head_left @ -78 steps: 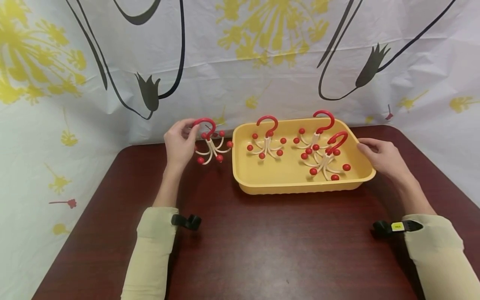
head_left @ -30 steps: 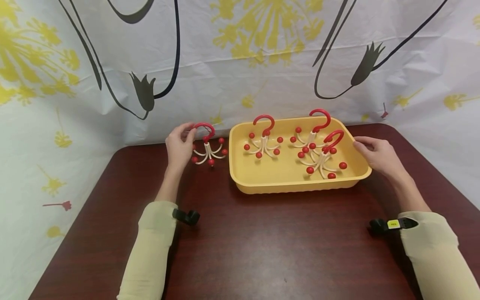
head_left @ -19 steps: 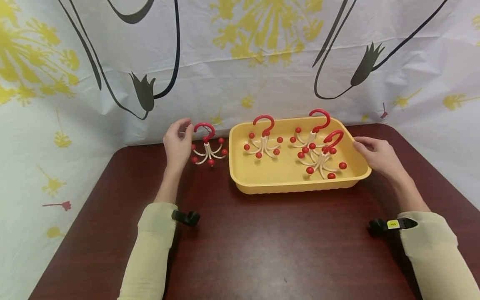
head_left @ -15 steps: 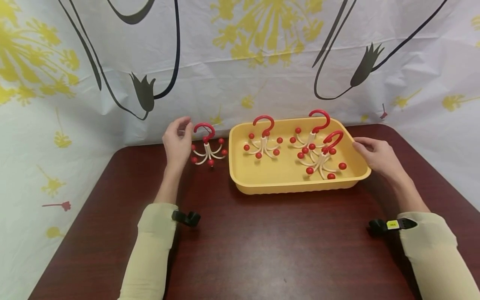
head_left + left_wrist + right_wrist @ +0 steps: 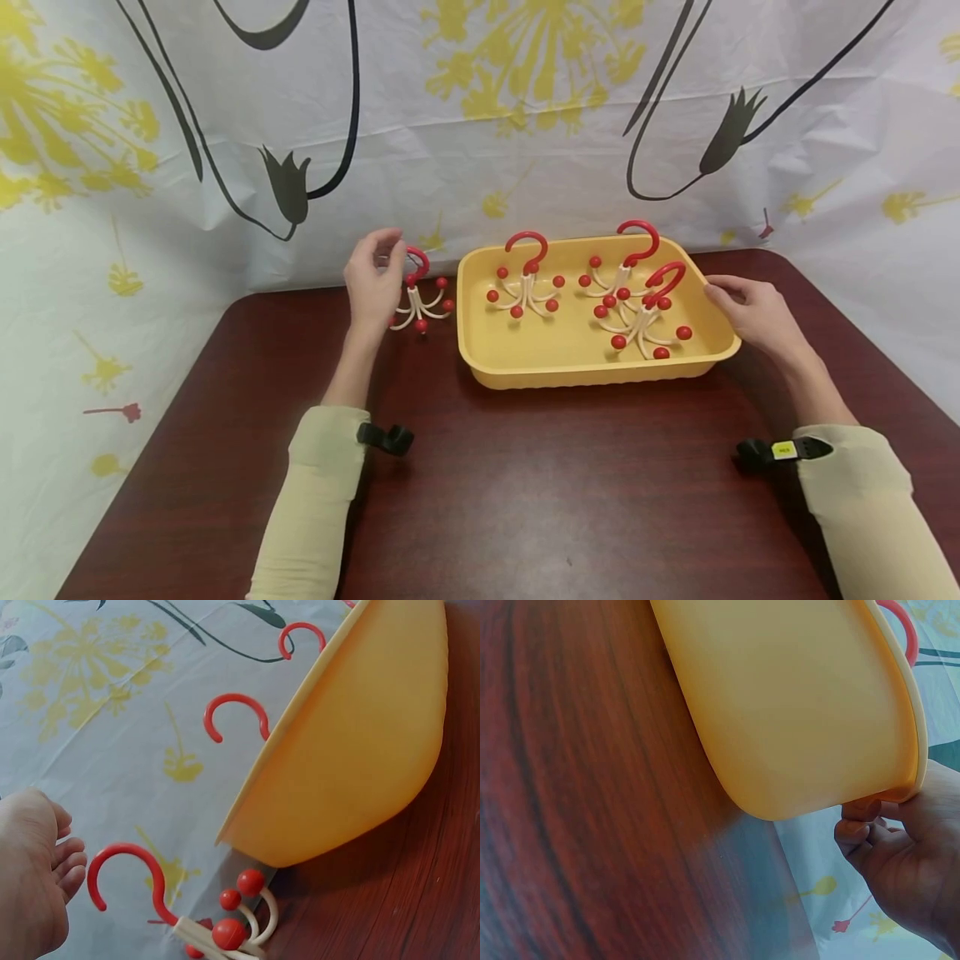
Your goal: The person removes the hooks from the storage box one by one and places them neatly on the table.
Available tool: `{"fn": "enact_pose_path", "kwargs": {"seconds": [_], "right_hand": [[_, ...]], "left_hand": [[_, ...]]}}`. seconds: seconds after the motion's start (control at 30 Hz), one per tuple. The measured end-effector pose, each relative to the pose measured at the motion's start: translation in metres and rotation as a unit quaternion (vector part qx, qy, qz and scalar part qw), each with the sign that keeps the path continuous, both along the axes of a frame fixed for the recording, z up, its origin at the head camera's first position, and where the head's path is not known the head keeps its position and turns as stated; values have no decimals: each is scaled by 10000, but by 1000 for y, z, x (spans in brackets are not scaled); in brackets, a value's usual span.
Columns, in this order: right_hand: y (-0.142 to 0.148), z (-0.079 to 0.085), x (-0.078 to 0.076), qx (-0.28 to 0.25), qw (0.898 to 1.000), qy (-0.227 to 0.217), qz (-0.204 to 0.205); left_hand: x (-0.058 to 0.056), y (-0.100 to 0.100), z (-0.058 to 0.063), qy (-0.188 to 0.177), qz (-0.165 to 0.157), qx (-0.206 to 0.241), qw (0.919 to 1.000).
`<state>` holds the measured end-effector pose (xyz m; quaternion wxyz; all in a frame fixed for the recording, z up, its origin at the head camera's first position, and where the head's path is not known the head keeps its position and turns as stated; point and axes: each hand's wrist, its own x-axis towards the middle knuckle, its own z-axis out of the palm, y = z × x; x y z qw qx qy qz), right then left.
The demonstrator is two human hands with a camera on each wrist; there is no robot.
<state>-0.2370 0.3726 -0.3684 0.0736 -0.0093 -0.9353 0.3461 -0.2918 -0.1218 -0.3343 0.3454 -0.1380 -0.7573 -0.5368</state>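
My left hand (image 5: 375,279) hovers just left of a hook hanger (image 5: 415,302) that stands upright on the dark table, left of the tray. This hanger has a red hook and cream curved arms tipped with red balls. In the left wrist view, a gap shows between my loosely bent fingers (image 5: 69,870) and the red hook (image 5: 154,874). At the right end, my right hand (image 5: 761,312) pinches the rim of the yellow tray (image 5: 600,377); the right wrist view shows fingers curled beneath that rim (image 5: 921,742). Three similar hangers (image 5: 527,287) stand inside the tray.
The brown wood-grain table (image 5: 525,483) extends toward me in front of the tray. Behind it hangs a white sheet (image 5: 480,167) with yellow and grey flower prints, close to the tray's back edge.
My left hand lowered the hanger onto the table and let go of its hook. It then drew slightly left and has since shifted right and up. My right hand stays on the tray.
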Motion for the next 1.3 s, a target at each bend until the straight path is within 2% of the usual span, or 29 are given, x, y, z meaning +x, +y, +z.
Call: {"fn": "enact_pose_path", "kwargs": {"seconds": [0.17, 0.4, 0.5, 0.77, 1.3], "right_hand": [[0, -1, -1, -35, 10000, -3, 14], [0, -2, -1, 21, 10000, -43, -41], [0, -2, 0, -20, 9999, -105, -50], [0, -2, 0, -77, 9999, -140, -30], [1, -3, 0, -93, 9999, -94, -4]], "left_hand": [[1, 12, 2, -2, -255, 36, 9997], [2, 31, 3, -268, -426, -226, 9985], [1, 39, 3, -397, -601, -312, 9969], [-3, 57, 2, -947, -1058, -543, 9884], [-9, 88, -3, -1353, -1513, -945, 9746]]}}
